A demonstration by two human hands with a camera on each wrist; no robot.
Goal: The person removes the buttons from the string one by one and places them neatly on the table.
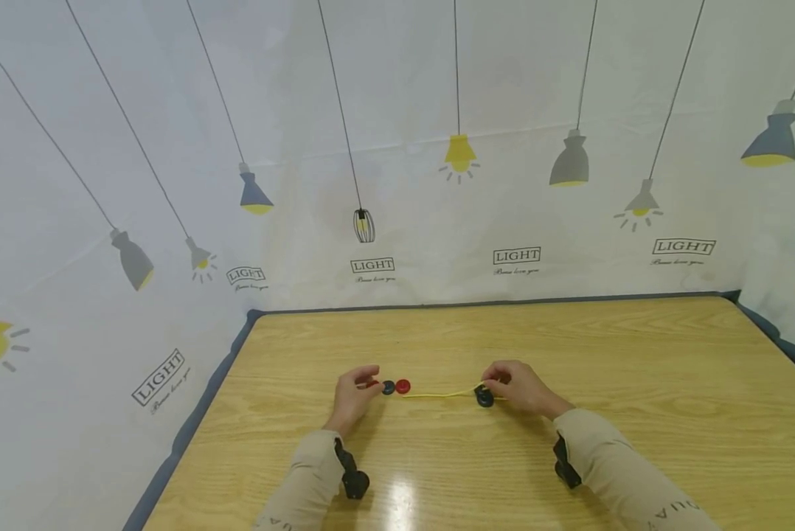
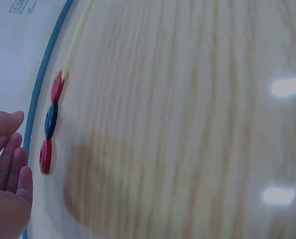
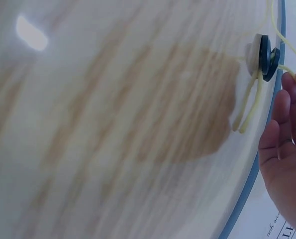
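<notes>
The left hand (image 1: 352, 394) rests on the counter (image 1: 636, 369), fingers relaxed and apart, fingertips just beside a row of 3 buttons (image 2: 50, 121), red, dark blue, red. The right hand (image 1: 520, 385) lies with straight fingers beside a stack of dark buttons (image 3: 264, 56) near the yellow cord (image 1: 437, 394); whether it pinches the cord I cannot tell. The cord runs between both groups.

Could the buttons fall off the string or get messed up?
Maybe. The three buttons near the left hand lie loose in a row, so a bump from its fingers could scatter them. The yellow string lies slack on the table, so a tug from the right hand beside the dark button might drag that row.
</notes>
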